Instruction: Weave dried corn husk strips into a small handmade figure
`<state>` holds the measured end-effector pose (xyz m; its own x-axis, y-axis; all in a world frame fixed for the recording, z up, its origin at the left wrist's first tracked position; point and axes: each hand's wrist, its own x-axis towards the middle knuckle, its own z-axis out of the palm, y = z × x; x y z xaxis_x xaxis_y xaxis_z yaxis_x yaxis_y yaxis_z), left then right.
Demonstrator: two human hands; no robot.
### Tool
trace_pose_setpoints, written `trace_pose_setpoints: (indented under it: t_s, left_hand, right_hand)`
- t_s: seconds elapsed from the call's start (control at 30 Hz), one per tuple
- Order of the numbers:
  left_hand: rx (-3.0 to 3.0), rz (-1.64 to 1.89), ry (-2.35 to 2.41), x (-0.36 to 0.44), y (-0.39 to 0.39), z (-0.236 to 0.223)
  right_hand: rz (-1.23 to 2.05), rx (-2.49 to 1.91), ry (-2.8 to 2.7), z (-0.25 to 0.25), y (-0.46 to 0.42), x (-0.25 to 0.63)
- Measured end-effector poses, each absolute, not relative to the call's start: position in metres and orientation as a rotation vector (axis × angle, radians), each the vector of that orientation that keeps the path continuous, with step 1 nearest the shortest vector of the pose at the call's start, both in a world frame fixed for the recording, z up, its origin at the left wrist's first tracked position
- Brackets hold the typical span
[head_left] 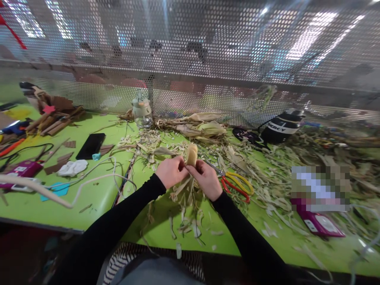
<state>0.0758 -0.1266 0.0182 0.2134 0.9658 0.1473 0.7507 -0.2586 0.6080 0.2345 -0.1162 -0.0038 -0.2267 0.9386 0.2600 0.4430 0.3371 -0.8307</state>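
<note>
A bundle of pale corn husk [192,153] with a rounded top stands upright between my two hands, above the middle of the green table. Loose strips of husk [181,192] hang below it. My left hand [172,171] is closed at the bundle's left side, thumb and fingertips pinching near its neck. From the right, my right hand [207,178] pinches the same place, its fingers curled. Both hands hide the lower part of the bundle. Just right of my right hand lie scissors [237,185] with yellow and red handles, their blades pointing toward the hand.
Dried corn husks [202,128] and shreds cover the table's back and right. A clear bottle [142,111], a black jug [282,126] and a perforated metal screen [178,47] stand behind. Leftward lie a black phone [90,146], white cables and a purple glue gun [25,169]-like device.
</note>
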Motion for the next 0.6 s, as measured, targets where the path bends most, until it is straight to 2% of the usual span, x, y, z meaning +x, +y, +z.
trace_pose_setpoints:
  t_s: [0.27,0.47,0.6]
  left_hand:
    - [2.070,0.763,1.894,0.047,-0.110,0.027]
    - [1.786,0.504,2.468,-0.004,-0.092,0.038]
    - [1.758,0.387,2.461,-0.018,-0.091,0.040]
  right_hand:
    - [1.193,-1.034,-1.470,0.010,-0.123,0.237]
    - [1.227,-0.768,-1.237,0.053,-0.133,0.280]
    - [1.218,-0.808,-1.196,0.070,-0.137,0.290]
